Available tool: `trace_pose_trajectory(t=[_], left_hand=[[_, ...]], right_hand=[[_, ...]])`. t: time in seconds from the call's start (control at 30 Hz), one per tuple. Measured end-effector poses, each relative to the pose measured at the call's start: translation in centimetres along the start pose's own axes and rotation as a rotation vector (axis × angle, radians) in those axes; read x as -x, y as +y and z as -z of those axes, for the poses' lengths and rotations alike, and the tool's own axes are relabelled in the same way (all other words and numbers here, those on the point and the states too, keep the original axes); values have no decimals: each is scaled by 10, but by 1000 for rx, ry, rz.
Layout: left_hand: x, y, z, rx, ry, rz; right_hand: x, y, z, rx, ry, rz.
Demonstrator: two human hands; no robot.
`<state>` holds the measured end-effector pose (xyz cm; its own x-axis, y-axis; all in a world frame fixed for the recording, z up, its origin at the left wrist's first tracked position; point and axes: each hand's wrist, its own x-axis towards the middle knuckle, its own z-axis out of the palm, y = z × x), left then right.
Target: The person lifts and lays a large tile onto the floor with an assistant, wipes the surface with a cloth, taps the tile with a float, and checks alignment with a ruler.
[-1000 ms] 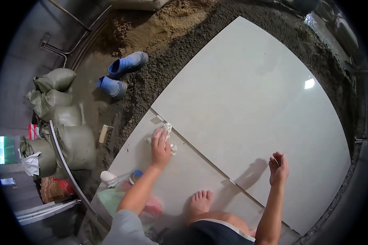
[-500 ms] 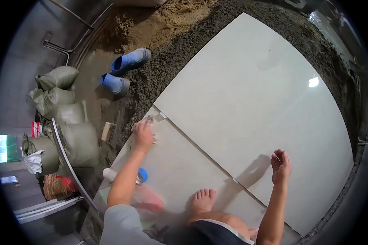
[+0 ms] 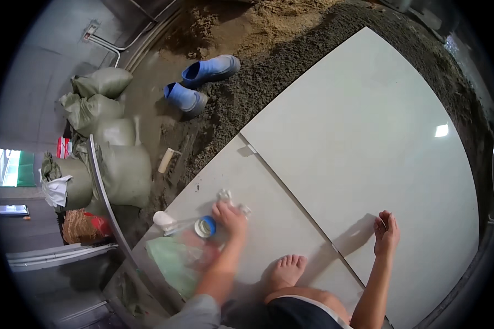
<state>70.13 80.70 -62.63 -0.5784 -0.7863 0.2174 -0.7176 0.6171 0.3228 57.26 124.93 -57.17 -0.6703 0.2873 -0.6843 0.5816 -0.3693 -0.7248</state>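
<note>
Over the large white tile (image 3: 362, 131), a hand could pass unhindered from the right hand (image 3: 387, 233) to the far corner. Over the near tile (image 3: 269, 192), a passage lies between the left hand (image 3: 230, 216), with its crumpled white wad (image 3: 225, 194), and the seam (image 3: 291, 191). Leftward, a blue-rimmed round object (image 3: 205, 226), white cylinder (image 3: 163, 220) and green plastic sheet (image 3: 173, 266) obstruct; nearer the body, the bare foot (image 3: 288, 272) does.

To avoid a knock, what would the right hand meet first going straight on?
Ahead of the right hand the way looks free over the large pale tile; the hand's height is unclear.
</note>
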Motion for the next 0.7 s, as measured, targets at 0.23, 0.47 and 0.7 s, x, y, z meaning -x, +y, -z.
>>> trace_pose_trajectory(t=[0.23,0.47,0.7], left_hand=[[-175,-25,-8,-104,151,384],[-45,17,12,41,47,-215],[-67,29,-19,-174,-145,-262]], right_hand=[[4,-10,-11,-11,-47,32],[8,-4,2,-19,-40,27],[12,-13,-6,14,7,36]])
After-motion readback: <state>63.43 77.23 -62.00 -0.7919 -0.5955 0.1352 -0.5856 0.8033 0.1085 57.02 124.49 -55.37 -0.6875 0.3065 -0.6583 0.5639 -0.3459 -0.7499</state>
